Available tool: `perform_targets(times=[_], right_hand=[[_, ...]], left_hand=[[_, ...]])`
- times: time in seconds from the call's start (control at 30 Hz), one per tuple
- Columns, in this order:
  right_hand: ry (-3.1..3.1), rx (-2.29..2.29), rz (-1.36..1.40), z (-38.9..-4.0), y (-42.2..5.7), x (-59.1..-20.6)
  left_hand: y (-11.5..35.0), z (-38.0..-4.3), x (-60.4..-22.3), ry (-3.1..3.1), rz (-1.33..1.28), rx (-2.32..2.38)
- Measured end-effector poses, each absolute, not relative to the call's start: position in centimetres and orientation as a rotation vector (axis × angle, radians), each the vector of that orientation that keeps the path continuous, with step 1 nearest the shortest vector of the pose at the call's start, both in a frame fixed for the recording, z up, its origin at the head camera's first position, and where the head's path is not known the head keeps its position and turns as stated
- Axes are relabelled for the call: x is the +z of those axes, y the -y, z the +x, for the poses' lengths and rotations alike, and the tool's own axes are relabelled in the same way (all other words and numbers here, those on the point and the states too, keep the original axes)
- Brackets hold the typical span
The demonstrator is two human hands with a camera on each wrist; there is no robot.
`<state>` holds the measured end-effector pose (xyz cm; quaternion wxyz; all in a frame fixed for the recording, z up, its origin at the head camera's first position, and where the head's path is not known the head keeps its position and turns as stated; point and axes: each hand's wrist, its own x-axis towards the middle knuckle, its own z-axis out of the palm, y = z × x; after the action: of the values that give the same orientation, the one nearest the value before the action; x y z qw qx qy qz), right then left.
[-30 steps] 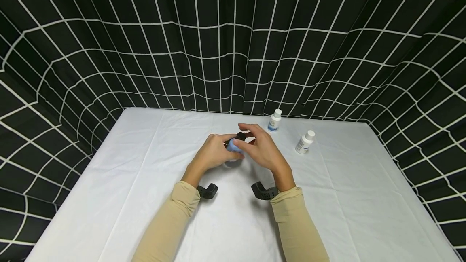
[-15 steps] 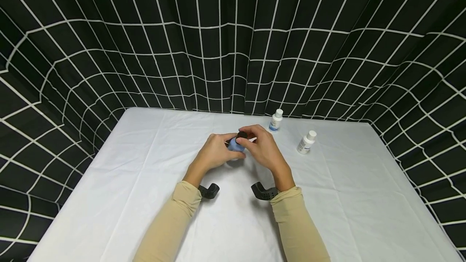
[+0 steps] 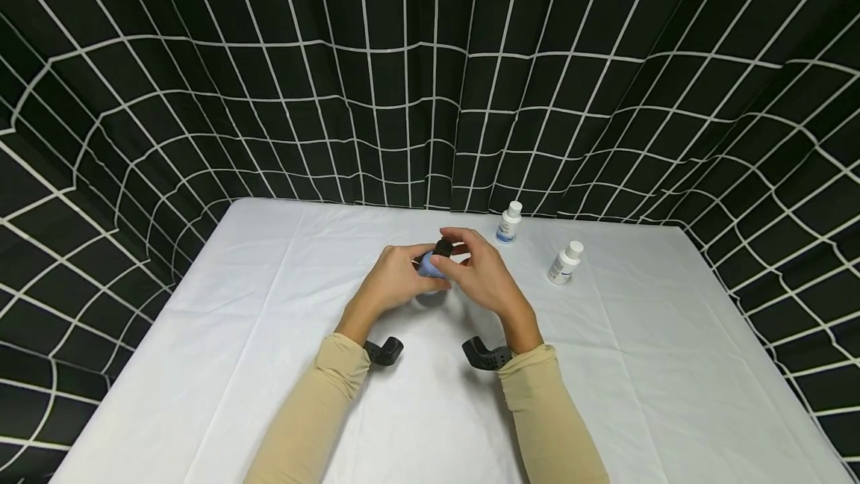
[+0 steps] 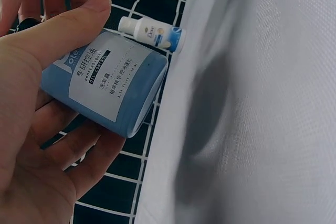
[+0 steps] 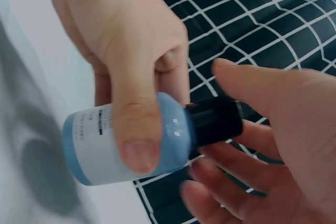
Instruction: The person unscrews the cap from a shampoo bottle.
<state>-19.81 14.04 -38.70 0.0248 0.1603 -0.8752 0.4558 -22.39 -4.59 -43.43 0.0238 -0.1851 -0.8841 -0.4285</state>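
Note:
A small blue shampoo bottle (image 4: 131,72) with a white label is gripped in my left hand (image 3: 393,278). In the right wrist view the left thumb lies across its label, and the body hangs over the table, its shadow below. Its black cap (image 5: 215,121) is on the neck, pointing toward my right hand (image 3: 487,275). That hand is spread around the cap: the thumb (image 5: 252,80) stands off it, while the other fingers lie behind and below, loosely bent and close to it.
Two small white bottles with white caps stand upright to the right, one blue-labelled bottle (image 3: 508,224) near the back edge and another bottle (image 3: 564,264) nearer. A white cloth (image 3: 201,364) covers the table. A black curtain (image 3: 403,81) with white grid lines hangs around.
Half a second ago the right thumb and fingers were closed on the black cap; now they have spread away from it. The left hand keeps its grip, with the bottle shifted slightly left.

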Motion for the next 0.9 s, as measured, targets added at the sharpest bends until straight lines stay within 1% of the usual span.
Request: perform_targets(times=[0.1, 0.23, 0.37, 0.67, 0.77, 0.9], right_hand=[[2.678, 1.399, 0.389, -19.96, -13.9, -38.81], [2.661, 1.382, 0.341, -20.02, -13.89, -39.01], [2.659, 1.364, 0.38, -19.93, -13.92, -39.07], [2.66, 1.406, 0.626, -19.48, -14.15, -38.42], [2.675, 1.422, 0.628, -19.41, -14.27, -38.31], [2.701, 1.417, 0.551, -19.38, -14.31, -38.32]], left_hand=[[4.47, -22.43, -43.36, 2.742, -0.586, -1.335], [4.36, -22.31, -43.26, 2.742, -0.596, -1.358], [4.39, -22.16, -43.17, 2.751, -0.585, -1.366], [4.61, -22.34, -43.34, 2.75, -0.573, -1.335], [4.61, -22.35, -43.43, 2.746, -0.573, -1.346], [4.53, -22.35, -43.52, 2.748, -0.572, -1.368]])
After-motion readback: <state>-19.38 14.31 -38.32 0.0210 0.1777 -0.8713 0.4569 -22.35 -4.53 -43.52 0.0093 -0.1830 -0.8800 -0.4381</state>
